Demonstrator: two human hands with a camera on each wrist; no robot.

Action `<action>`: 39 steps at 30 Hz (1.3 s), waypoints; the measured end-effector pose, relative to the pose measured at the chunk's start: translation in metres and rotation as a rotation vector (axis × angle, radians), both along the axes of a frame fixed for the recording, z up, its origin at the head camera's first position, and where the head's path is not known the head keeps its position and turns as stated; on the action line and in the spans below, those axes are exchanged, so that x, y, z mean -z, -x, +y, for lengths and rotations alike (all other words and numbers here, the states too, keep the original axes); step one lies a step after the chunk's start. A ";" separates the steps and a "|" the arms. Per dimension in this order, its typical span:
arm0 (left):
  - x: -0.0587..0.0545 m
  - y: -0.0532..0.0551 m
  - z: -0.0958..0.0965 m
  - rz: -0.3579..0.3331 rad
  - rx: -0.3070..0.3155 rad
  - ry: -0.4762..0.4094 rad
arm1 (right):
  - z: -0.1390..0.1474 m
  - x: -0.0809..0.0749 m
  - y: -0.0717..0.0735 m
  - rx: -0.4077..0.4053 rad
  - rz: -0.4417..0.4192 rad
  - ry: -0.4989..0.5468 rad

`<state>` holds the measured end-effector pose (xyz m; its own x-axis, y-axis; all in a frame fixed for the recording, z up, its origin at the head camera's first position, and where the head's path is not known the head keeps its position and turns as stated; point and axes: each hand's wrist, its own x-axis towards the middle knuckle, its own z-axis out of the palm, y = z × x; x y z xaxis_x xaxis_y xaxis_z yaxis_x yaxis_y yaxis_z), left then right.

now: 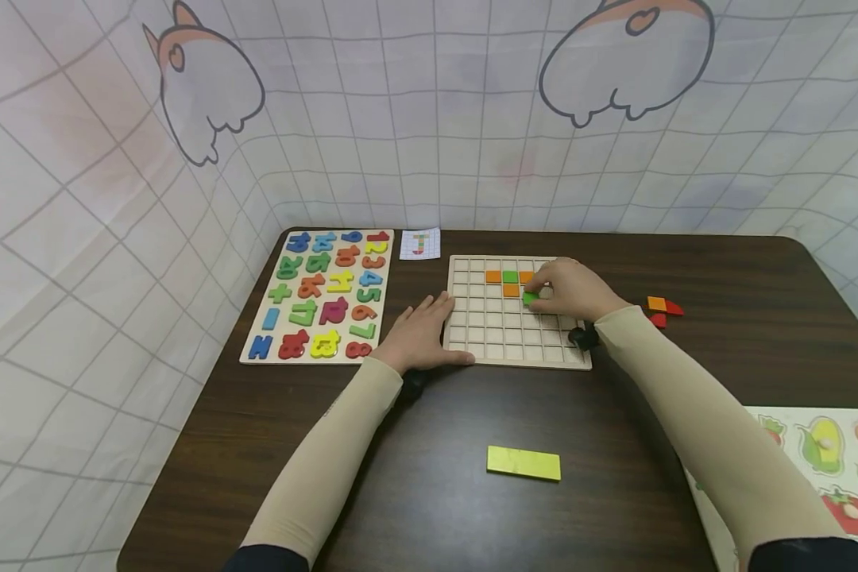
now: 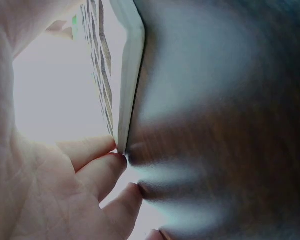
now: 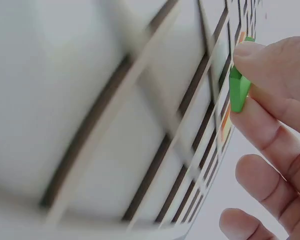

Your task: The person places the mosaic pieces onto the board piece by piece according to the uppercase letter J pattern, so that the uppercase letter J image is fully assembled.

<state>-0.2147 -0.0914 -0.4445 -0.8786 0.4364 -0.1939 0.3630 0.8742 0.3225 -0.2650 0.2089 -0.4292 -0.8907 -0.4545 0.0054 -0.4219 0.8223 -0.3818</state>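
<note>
A pale wooden grid board (image 1: pixel 496 334) lies near the table's far edge. My left hand (image 1: pixel 420 334) rests along its left side with fingers spread, the fingertips right at the board's edge in the left wrist view and the thumb at the near left corner. Over the grid, my right hand (image 1: pixel 570 287) pinches a small green tile (image 3: pixel 236 92) between thumb and forefinger, its other fingers apart. Beside that tile, several tiles sit in the cells: a green one (image 1: pixel 510 276) between two orange ones in a row, and an orange tile (image 1: pixel 511 291) just below.
Left of the board lies a puzzle tray (image 1: pixel 307 324) of colourful letters and numbers. Behind stands a small pattern card (image 1: pixel 419 244). Loose orange (image 1: pixel 656 303) and red pieces (image 1: pixel 674 308) lie right. A yellow-green block (image 1: pixel 523 462) is in front, a fruit puzzle (image 1: pixel 794 469) at near right.
</note>
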 end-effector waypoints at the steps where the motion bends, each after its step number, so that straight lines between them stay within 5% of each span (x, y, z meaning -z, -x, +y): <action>1: 0.000 0.000 0.000 -0.001 0.000 0.000 | -0.004 -0.001 0.000 -0.017 0.009 -0.006; 9: -0.002 0.000 0.003 -0.010 -0.002 0.004 | -0.022 -0.001 0.000 -0.126 0.092 -0.043; 26: -0.002 0.000 0.003 -0.010 0.006 0.019 | -0.022 0.001 -0.002 -0.089 0.075 -0.025; 39: -0.003 -0.001 0.001 -0.008 -0.004 0.016 | 0.048 0.003 -0.013 0.056 0.050 0.010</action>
